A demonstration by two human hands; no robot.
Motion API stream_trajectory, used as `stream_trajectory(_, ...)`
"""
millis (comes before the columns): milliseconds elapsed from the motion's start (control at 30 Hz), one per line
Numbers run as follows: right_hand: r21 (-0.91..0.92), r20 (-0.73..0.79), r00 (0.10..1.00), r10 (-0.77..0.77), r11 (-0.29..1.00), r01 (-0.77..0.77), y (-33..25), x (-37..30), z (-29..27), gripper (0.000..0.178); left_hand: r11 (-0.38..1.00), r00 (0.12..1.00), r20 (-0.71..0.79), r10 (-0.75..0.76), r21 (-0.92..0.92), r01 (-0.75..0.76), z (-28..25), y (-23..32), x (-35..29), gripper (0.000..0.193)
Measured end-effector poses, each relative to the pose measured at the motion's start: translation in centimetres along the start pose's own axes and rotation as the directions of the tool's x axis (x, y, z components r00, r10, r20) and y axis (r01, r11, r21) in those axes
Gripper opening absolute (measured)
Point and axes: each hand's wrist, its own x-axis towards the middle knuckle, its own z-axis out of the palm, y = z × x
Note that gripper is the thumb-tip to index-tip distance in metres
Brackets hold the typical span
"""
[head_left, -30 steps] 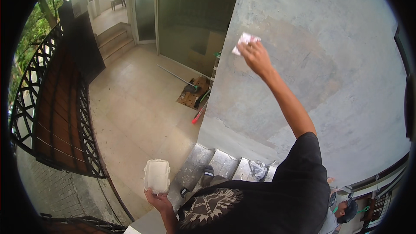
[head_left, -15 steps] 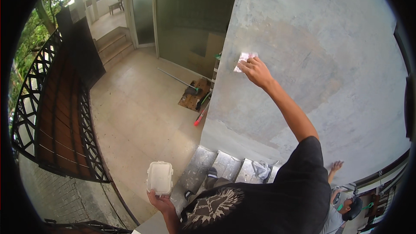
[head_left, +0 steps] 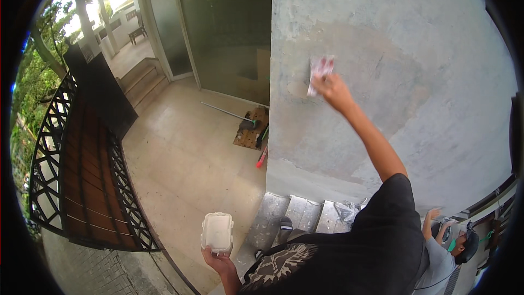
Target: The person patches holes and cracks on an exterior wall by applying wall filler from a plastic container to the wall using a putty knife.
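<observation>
My left hand (head_left: pixel 219 261) is closed on the lower rim of a white rectangular plastic tub (head_left: pixel 217 231), held at waist height. Its inside looks pale; I cannot tell what is in it. Stretched up to the grey plastered wall (head_left: pixel 376 38), my right hand (head_left: pixel 334 90) grips a flat white piece with pink-red marks (head_left: pixel 321 68). The piece is blurred by motion and stands against or just off the wall; whether it touches, I cannot tell. A brownish, uneven patch (head_left: pixel 376 71) of the wall surface lies around and to the right of it.
Paint-spotted steps (head_left: pixel 303 216) run along the wall's foot, with a clear plastic bag (head_left: pixel 346 211) on them. A long-handled tool (head_left: pixel 229 113) and a stained board (head_left: pixel 252 131) lie on the floor. At lower right another person (head_left: pixel 445 254) reaches to the wall. A metal gate (head_left: pixel 90 186) stands left.
My right hand has tilted the flat piece more upright and shifted it right along the wall. The view has turned, and the other person's raised hand has moved. The tub stays in my left hand.
</observation>
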Motion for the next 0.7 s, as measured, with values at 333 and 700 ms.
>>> stream_trajectory(333, -0.079, -0.403, 0.912, 0.071, 0.991, -0.112, 2.4, 10.7, -7.6, 0.039, 0.998, 0.996, 0.087, -0.018, 0.059, 0.012, 0.8, 0.9, 0.6, 0.068)
stream_trajectory(700, 0.299, 0.119, 0.993, -0.014, 0.954, -0.023, -8.6, -1.5, 3.9, 0.029, 0.998, 0.997, 0.075, -0.022, -0.057, 0.026, 1.9, 0.5, -0.5, 0.057)
